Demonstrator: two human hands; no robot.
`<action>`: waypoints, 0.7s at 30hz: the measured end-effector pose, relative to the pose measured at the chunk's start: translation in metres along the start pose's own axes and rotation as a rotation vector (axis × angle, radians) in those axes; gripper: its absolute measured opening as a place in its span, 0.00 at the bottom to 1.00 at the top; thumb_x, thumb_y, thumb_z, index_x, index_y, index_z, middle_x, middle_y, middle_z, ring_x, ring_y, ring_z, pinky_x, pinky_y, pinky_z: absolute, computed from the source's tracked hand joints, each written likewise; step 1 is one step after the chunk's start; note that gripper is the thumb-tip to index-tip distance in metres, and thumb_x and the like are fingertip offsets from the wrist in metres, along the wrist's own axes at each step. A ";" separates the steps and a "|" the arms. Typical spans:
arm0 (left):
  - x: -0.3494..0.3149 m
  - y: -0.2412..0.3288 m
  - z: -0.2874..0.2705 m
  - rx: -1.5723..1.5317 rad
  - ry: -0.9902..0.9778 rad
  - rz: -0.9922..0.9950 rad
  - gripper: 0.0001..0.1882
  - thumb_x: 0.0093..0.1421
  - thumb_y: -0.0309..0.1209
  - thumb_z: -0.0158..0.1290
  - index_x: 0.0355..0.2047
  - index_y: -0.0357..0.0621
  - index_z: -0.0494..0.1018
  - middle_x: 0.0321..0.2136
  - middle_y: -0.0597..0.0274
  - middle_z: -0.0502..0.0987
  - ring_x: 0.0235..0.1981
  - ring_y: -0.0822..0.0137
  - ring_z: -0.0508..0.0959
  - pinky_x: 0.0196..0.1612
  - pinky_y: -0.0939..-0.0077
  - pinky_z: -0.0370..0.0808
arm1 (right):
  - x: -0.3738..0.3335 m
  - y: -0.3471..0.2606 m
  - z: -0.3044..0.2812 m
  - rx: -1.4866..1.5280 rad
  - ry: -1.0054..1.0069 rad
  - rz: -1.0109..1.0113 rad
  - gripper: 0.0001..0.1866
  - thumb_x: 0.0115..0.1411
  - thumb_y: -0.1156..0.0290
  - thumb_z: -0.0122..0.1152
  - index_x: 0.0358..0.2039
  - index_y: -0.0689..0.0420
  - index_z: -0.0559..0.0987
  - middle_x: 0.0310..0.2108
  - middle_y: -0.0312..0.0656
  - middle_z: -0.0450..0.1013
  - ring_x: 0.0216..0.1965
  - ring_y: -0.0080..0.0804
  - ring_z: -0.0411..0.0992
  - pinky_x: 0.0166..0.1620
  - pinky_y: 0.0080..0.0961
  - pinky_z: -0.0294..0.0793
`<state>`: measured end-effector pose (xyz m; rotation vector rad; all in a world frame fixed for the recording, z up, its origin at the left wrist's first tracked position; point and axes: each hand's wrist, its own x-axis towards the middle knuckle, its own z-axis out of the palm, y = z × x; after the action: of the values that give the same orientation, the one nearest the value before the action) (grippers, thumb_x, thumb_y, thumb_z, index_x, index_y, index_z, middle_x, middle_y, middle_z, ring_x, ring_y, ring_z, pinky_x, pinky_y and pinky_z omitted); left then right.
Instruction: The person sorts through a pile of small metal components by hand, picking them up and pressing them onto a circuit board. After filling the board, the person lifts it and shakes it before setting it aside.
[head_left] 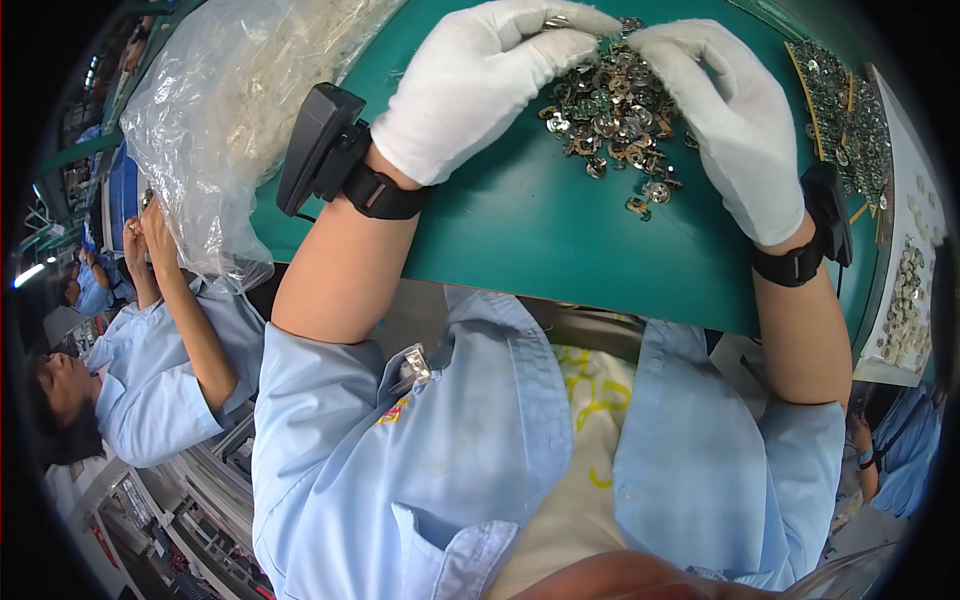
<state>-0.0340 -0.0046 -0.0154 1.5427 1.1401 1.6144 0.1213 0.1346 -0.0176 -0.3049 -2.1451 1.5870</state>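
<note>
While both gloved hands — left (480, 85), right (735, 120) — are pinched shut on parts (615, 120), strays could be swept off the mat (520, 230) edge.

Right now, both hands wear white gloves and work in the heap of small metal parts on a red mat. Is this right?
Not quite: the mat is green, not red, as the head view shows. The left hand and right hand do wear white gloves and work in the heap of small metal parts.
</note>
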 end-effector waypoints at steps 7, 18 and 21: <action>0.002 0.021 0.023 -0.206 0.290 -0.500 0.19 0.56 0.19 0.55 0.49 0.32 0.68 0.37 0.63 0.76 0.37 0.75 0.73 0.43 0.82 0.70 | -0.008 -0.011 0.000 -0.150 -0.081 -0.147 0.08 0.58 0.77 0.56 0.38 0.65 0.76 0.37 0.39 0.71 0.39 0.23 0.69 0.43 0.17 0.67; 0.000 -0.012 0.007 0.023 -0.069 0.125 0.07 0.54 0.20 0.58 0.33 0.37 0.72 0.31 0.63 0.76 0.31 0.76 0.74 0.37 0.82 0.70 | -0.010 -0.009 -0.010 -0.231 -0.142 -0.187 0.06 0.56 0.79 0.56 0.35 0.65 0.74 0.37 0.40 0.70 0.37 0.27 0.68 0.42 0.20 0.67; -0.002 -0.014 0.006 0.002 -0.088 0.127 0.07 0.54 0.21 0.58 0.32 0.37 0.71 0.30 0.64 0.76 0.31 0.76 0.73 0.36 0.83 0.70 | -0.010 -0.005 -0.011 -0.059 -0.186 -0.142 0.06 0.56 0.79 0.56 0.35 0.64 0.74 0.38 0.40 0.70 0.38 0.28 0.68 0.43 0.20 0.67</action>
<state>-0.0295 0.0007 -0.0295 1.6999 1.0148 1.6101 0.1356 0.1376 -0.0126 -0.0225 -2.2992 1.5259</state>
